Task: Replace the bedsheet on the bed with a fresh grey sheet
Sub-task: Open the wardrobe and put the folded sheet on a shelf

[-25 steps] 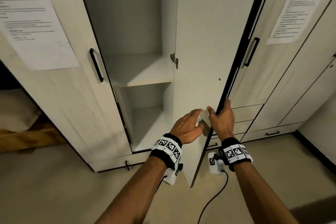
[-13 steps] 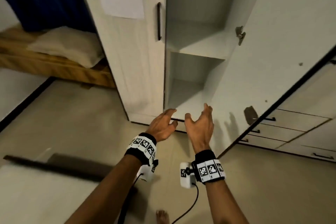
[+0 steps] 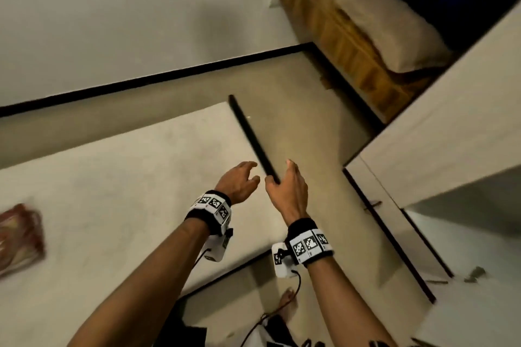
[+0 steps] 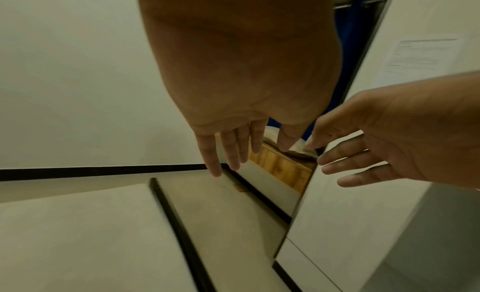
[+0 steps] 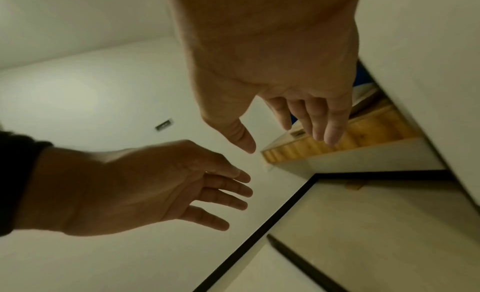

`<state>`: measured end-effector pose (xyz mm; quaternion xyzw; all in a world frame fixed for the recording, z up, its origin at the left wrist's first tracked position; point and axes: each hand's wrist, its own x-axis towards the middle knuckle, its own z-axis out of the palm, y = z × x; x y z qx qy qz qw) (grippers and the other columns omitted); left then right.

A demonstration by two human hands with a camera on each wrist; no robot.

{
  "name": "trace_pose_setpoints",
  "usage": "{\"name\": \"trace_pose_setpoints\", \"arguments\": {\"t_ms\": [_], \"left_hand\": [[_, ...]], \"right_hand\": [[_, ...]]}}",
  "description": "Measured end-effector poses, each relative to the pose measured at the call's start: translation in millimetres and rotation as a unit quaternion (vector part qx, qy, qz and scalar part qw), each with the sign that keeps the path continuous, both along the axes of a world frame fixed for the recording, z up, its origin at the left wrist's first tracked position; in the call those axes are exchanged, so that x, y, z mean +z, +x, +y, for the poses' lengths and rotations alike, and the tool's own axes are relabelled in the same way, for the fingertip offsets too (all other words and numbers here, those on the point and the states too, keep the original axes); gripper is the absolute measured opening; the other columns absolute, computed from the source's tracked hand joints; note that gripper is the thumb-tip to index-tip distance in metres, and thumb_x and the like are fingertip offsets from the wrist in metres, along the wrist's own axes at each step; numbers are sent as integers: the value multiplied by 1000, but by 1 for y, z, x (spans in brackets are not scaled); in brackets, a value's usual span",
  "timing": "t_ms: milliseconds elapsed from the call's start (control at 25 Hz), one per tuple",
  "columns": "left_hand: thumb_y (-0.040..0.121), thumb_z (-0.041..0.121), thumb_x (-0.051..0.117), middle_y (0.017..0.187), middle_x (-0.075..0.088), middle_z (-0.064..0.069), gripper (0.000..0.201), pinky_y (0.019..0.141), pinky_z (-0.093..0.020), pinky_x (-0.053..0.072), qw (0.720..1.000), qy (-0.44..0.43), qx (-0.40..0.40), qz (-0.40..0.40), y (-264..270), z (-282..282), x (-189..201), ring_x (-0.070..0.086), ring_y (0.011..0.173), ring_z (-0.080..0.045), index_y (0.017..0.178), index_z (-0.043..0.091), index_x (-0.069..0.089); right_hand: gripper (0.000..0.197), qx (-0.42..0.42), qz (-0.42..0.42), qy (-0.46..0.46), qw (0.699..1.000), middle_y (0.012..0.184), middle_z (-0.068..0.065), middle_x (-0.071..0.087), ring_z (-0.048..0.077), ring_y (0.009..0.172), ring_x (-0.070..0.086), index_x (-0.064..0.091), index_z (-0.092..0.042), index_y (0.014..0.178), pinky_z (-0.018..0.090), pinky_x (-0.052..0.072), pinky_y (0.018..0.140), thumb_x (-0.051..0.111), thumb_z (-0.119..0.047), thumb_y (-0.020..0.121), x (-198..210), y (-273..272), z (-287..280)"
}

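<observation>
No grey sheet shows in any view. A pale bed surface (image 3: 127, 177) with a dark edge (image 3: 248, 132) fills the lower left of the head view. My left hand (image 3: 239, 183) hovers over its near corner, fingers loosely spread and empty. My right hand (image 3: 287, 186) hangs beside it, just past the dark edge, also open and empty. The left wrist view shows my left hand (image 4: 233, 148) and right hand (image 4: 376, 144) with straight fingers holding nothing. In the right wrist view my right hand (image 5: 298, 121) and left hand (image 5: 155, 185) look the same.
A white wardrobe (image 3: 451, 121) stands at the right. Beyond it is a wooden bed (image 3: 346, 45) with a beige pillow (image 3: 389, 31). A red patterned cloth (image 3: 19, 236) lies at the left edge of the pale surface. My bare foot (image 3: 287, 300) stands on the floor below.
The view has swung left from the open wardrobe to the pale bed. Both hands have left the wardrobe door and now hang open over the bed corner.
</observation>
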<state>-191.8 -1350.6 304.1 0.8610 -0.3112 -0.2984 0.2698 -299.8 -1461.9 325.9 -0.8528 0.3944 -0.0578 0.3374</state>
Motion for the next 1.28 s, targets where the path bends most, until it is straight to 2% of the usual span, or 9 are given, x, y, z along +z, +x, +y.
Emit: {"name": "trace_pose_setpoints", "arguments": {"t_ms": [80,160,320,440,560,760,960,1160,1280], "left_hand": [[92,45,44,153,48,-8,65,106,-37,44,997,6,68,28,39,84,-26,55,129,-26,148,13,46],[99,38,49,153,48,-5,55,105,-36,43,988,14,148,43,80,190,-62,56,128,-25,149,15,45],[100,41,46,151,50,-6,54,108,-35,40,939,73,329,72,109,408,-122,53,130,-27,147,14,47],[101,39,49,150,51,-9,53,109,-36,39,907,123,394,88,108,536,-131,52,133,-28,147,13,48],[101,35,51,152,49,-12,53,111,-37,38,875,144,453,88,108,635,-129,50,135,-30,148,9,47],[100,36,53,150,51,-13,54,109,-40,41,842,161,505,103,108,717,-124,52,132,-31,147,11,47],[99,34,56,148,53,-10,52,108,-39,41,816,181,539,108,107,775,-130,53,131,-29,146,12,49],[100,35,56,145,57,-11,49,106,-38,40,806,176,544,152,131,810,-185,54,130,-31,143,11,52],[100,36,58,140,60,-10,47,105,-37,42,797,127,556,199,156,825,-250,56,126,-31,140,12,56]], "right_hand": [[69,72,25,1,997,150,11,54,30,136,53,43,-6,151,37,41,109,67,-30,90,-19,52,72],[68,160,58,18,985,152,10,53,29,138,51,43,-7,152,37,41,108,66,-28,92,-47,107,162],[68,327,129,35,936,154,11,51,31,139,50,41,-6,153,37,41,108,66,-26,93,-102,180,334],[69,398,163,54,901,156,10,48,30,142,47,39,-7,155,37,39,112,65,-27,94,-119,205,435],[70,438,186,79,876,155,12,50,32,141,48,39,-9,156,39,40,112,64,-29,94,-125,219,512],[61,445,211,107,864,134,14,65,35,126,60,49,-11,148,39,47,100,64,-30,92,-133,237,570],[53,428,245,172,853,132,9,68,30,126,59,55,-16,142,36,44,104,63,-36,94,-156,266,607],[46,395,241,183,867,112,1,72,24,111,65,60,-18,138,34,48,98,62,-35,95,-200,283,634],[43,375,273,207,861,109,-1,75,21,106,67,64,-21,133,33,51,98,65,-39,94,-254,304,663]]}}
